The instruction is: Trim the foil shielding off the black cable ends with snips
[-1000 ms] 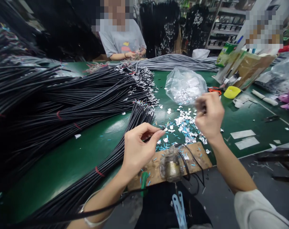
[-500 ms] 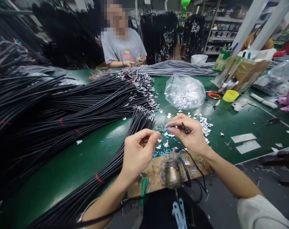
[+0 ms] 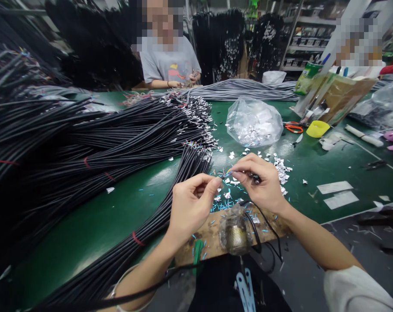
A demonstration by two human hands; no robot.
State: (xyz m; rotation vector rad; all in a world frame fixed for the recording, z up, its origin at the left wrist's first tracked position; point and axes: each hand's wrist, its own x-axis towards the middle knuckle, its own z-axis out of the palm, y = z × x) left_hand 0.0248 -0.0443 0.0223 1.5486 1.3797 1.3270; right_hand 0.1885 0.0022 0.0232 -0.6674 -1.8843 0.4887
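My left hand [image 3: 190, 206] pinches the end of a thin black cable [image 3: 144, 289] that loops down past my wrist. My right hand [image 3: 259, 182] works at that cable's tip, where coloured inner wires [image 3: 225, 175] stick out; a small dark tool shows between its fingers. Both hands meet just above a wooden board [image 3: 212, 236] at the table's near edge, which carries a small wrapped metal fixture [image 3: 233, 229]. Foil scraps [image 3: 281, 169] and blue wire bits [image 3: 220, 203] lie scattered around the hands.
Large bundles of black cables [image 3: 102, 138] cover the left of the green table [image 3: 313, 160]. A clear bag of foil pieces [image 3: 253, 121], orange scissors [image 3: 293, 127], a yellow cup [image 3: 317, 128] and a cardboard box [image 3: 337, 97] sit behind. A person in a grey shirt [image 3: 170, 63] works opposite.
My right hand came down from the raised position near the bag to meet my left hand at the cable tip. The left hand stayed almost still.
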